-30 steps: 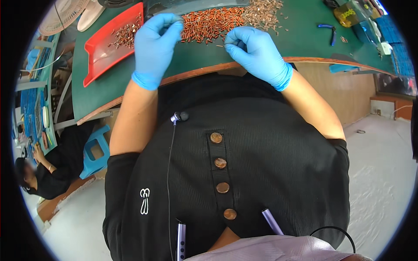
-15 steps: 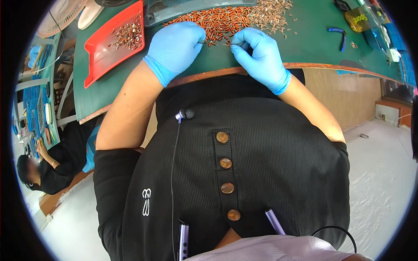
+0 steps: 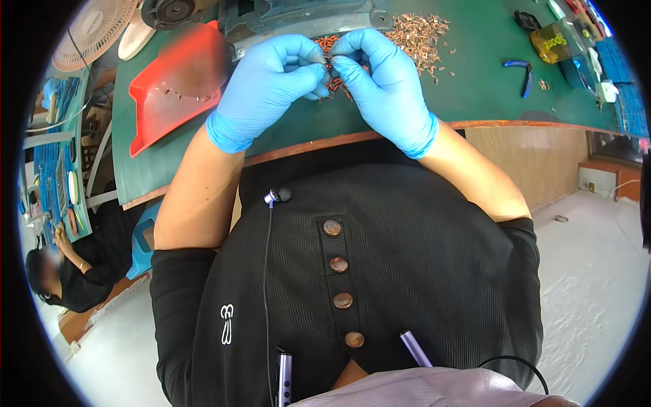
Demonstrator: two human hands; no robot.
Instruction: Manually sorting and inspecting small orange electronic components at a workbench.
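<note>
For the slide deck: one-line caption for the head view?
Both blue-gloved hands, left hand and right hand, pinch a small part together above a pile of copper pieces on the green table.

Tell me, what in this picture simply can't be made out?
- Head view: the tiny part pinched between the left hand and right hand; gloved fingertips hide it.
- Part of the pile of small copper-coloured parts; the hands cover it.
- The contents of the red tray; blurred.
- The grey machine behind the hands; cut off by the top edge.
- The tools at the green bench's far right; squeezed at the fisheye rim.
</note>
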